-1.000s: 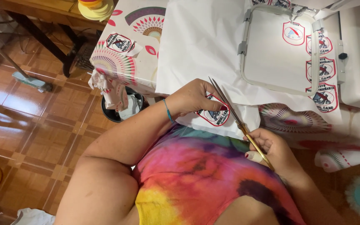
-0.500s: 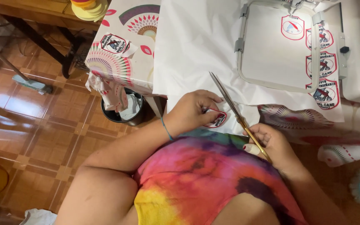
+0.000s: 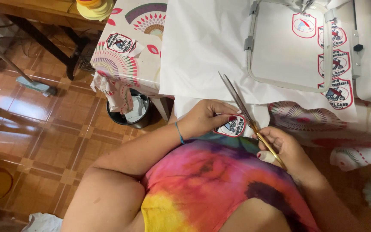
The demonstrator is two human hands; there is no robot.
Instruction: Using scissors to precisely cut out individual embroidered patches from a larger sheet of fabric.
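Scissors [image 3: 249, 117] with gold handles sit in the right hand [image 3: 285, 151], fingers closed round the handles, blades slightly parted and pointing up toward the white fabric [image 3: 202, 47]. Left hand [image 3: 206, 118] pinches an embroidered patch [image 3: 231, 128], shield-shaped with red border, held just below the worktop [image 3: 142, 60] edge over a tie-dye lap. Blades pass right beside the patch's upper edge. Embroidery hoop [image 3: 289, 47] lies on the fabric, more patches [image 3: 339, 68] stitched along its right side. Black bin [image 3: 133, 112] stands on the tiled floor [image 3: 44, 129].
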